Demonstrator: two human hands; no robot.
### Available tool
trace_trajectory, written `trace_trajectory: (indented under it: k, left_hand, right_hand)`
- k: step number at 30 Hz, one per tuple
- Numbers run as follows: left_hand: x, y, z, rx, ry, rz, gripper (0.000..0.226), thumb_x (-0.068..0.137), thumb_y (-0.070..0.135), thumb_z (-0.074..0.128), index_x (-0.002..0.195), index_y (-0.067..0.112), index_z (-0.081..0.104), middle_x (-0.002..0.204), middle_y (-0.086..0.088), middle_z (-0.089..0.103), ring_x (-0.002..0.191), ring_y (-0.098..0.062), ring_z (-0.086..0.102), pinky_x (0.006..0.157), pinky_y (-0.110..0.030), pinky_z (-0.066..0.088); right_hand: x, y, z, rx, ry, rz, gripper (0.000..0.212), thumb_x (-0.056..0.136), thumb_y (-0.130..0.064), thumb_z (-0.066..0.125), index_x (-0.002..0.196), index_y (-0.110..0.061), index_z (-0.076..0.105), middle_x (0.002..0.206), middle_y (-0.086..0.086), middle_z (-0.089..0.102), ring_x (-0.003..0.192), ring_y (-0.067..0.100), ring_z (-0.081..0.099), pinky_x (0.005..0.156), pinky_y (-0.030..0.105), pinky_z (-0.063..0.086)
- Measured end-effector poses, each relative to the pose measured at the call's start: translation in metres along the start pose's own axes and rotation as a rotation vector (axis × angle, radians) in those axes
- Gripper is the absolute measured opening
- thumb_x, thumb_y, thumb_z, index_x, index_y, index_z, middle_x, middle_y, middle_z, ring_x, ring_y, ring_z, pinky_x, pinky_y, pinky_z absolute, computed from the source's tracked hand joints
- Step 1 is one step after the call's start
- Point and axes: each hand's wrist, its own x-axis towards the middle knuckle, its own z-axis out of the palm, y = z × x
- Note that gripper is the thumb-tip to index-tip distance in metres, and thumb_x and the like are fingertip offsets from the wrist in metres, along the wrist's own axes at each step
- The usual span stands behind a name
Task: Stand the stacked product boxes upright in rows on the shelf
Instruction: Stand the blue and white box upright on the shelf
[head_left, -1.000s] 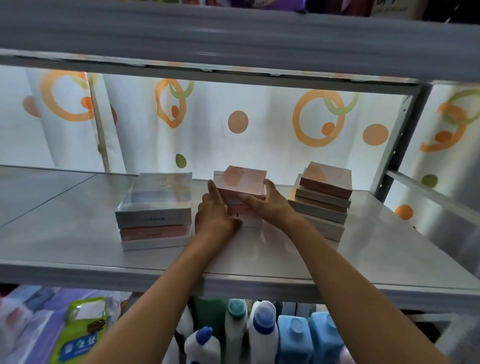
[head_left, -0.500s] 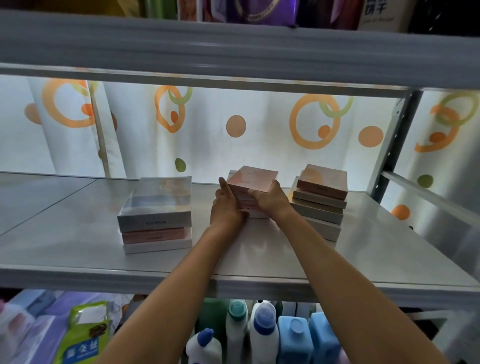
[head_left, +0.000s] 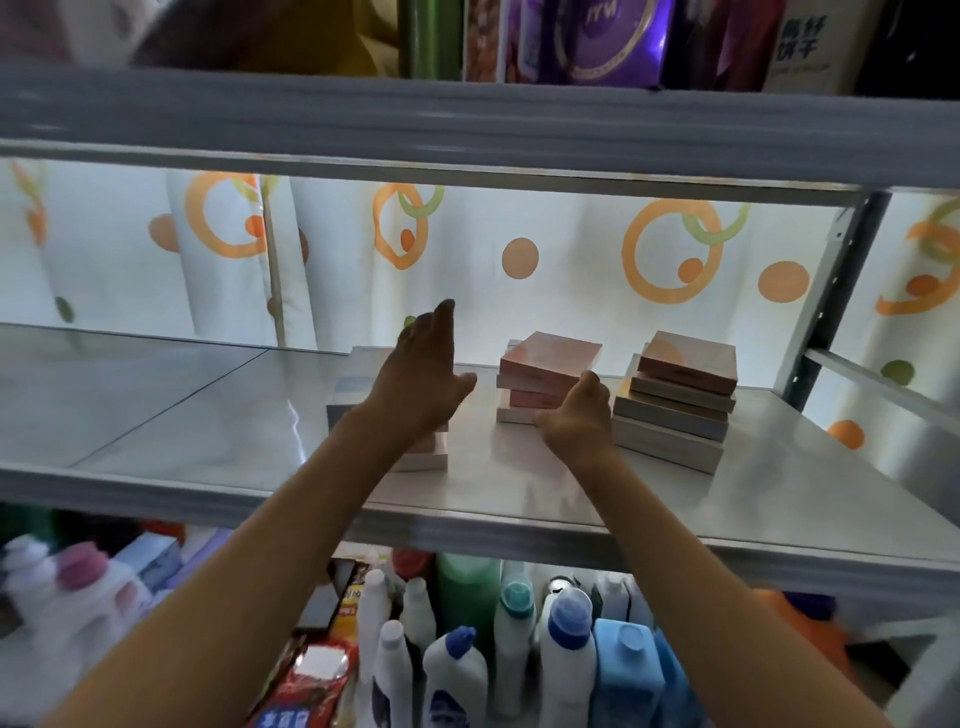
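Three stacks of flat product boxes lie on the grey metal shelf (head_left: 208, 415). The middle stack (head_left: 545, 374) is pink and white. My right hand (head_left: 576, 415) touches its front right corner, fingers curled against the lower boxes. The right stack (head_left: 675, 405) has a pink box on top of several beige ones. My left hand (head_left: 423, 374) hovers with fingers spread above the left stack (head_left: 421, 457), hiding most of it and holding nothing.
A patterned curtain (head_left: 519, 260) hangs behind the shelf. A dark upright post (head_left: 826, 312) stands at the right. The shelf above (head_left: 467, 124) hangs low, with packaged goods on it. Detergent bottles (head_left: 519, 649) fill the level below.
My left hand has let go of the middle stack and moved up and left over the left stack. My right hand stays at the middle stack, which now sits farther back.
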Motion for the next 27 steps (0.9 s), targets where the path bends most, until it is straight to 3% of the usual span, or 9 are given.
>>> trace_trajectory:
  k: [1, 4, 6, 9, 14, 20, 24, 27]
  left_hand:
    - [-0.006, -0.009, -0.005, 0.003, -0.009, 0.0, 0.084, 0.085, 0.035, 0.066, 0.15, 0.015, 0.016, 0.152, -0.009, 0.032, 0.137, -0.027, 0.033, 0.109, -0.038, 0.033]
    - [-0.028, -0.037, -0.014, -0.006, -0.025, -0.027, 0.088, 0.077, 0.044, 0.073, 0.147, 0.016, 0.026, 0.15, -0.008, 0.034, 0.136, -0.026, 0.032, 0.11, -0.039, 0.031]
    - [-0.043, -0.057, -0.014, -0.051, -0.037, -0.087, 0.104, 0.068, 0.05, 0.079, 0.148, 0.019, 0.021, 0.151, -0.008, 0.032, 0.136, -0.027, 0.032, 0.11, -0.041, 0.031]
    - [-0.061, -0.081, -0.016, -0.189, -0.024, -0.251, 0.128, 0.057, 0.05, 0.087, 0.15, 0.023, 0.004, 0.151, -0.011, 0.026, 0.135, -0.03, 0.032, 0.109, -0.045, 0.034]
    - [-0.079, -0.086, -0.012, -0.311, -0.168, -0.322, 0.112, 0.068, 0.02, 0.085, 0.147, 0.017, 0.005, 0.13, -0.006, 0.045, 0.117, -0.021, 0.046, 0.095, -0.03, 0.04]
    - [-0.075, -0.088, -0.003, -0.243, -0.093, -0.338, 0.097, 0.072, 0.017, 0.08, 0.145, 0.018, 0.016, 0.127, -0.013, 0.055, 0.112, -0.028, 0.055, 0.095, -0.035, 0.044]
    - [-0.052, -0.088, 0.01, -0.185, -0.105, -0.326, 0.092, 0.075, 0.019, 0.079, 0.142, 0.015, 0.016, 0.128, -0.011, 0.054, 0.112, -0.027, 0.055, 0.094, -0.033, 0.046]
    - [-0.029, -0.094, 0.024, -0.191, -0.125, -0.334, 0.094, 0.074, 0.02, 0.08, 0.141, 0.018, 0.014, 0.126, -0.009, 0.054, 0.109, -0.025, 0.056, 0.092, -0.034, 0.049]
  right_hand:
    - [-0.006, -0.004, 0.001, 0.012, -0.013, -0.051, 0.066, 0.076, -0.015, 0.073, 0.131, -0.008, 0.036, 0.125, 0.015, 0.047, 0.114, 0.031, 0.052, 0.097, 0.038, 0.051]
    - [-0.026, -0.015, 0.008, 0.065, -0.071, -0.179, 0.061, 0.079, -0.01, 0.073, 0.13, -0.011, 0.04, 0.115, 0.002, 0.046, 0.105, 0.016, 0.048, 0.08, 0.005, 0.038]
    - [-0.037, -0.022, 0.014, 0.117, -0.099, -0.228, 0.063, 0.078, -0.013, 0.075, 0.131, -0.012, 0.041, 0.119, 0.003, 0.051, 0.109, 0.02, 0.051, 0.081, 0.011, 0.039]
    - [-0.046, -0.03, 0.027, 0.221, -0.292, -0.249, 0.085, 0.074, -0.022, 0.082, 0.144, -0.018, 0.033, 0.145, 0.009, 0.045, 0.131, 0.028, 0.044, 0.105, 0.035, 0.041]
    - [-0.053, -0.041, 0.038, 0.248, -0.6, -0.235, 0.108, 0.072, -0.023, 0.086, 0.153, -0.034, 0.015, 0.155, 0.005, 0.035, 0.137, 0.031, 0.04, 0.112, 0.045, 0.037]
    - [-0.045, -0.041, 0.054, 0.211, -0.576, -0.268, 0.099, 0.074, -0.022, 0.076, 0.149, -0.043, 0.016, 0.125, 0.009, 0.064, 0.113, 0.026, 0.062, 0.097, 0.049, 0.051]
    - [-0.026, -0.048, 0.061, 0.16, -0.556, -0.283, 0.084, 0.082, -0.025, 0.065, 0.15, -0.036, 0.017, 0.111, 0.006, 0.067, 0.092, 0.024, 0.068, 0.078, 0.04, 0.059]
    - [-0.007, -0.052, 0.067, 0.107, -0.539, -0.263, 0.081, 0.084, -0.021, 0.061, 0.151, -0.028, 0.017, 0.11, 0.01, 0.066, 0.088, 0.026, 0.067, 0.074, 0.035, 0.056]
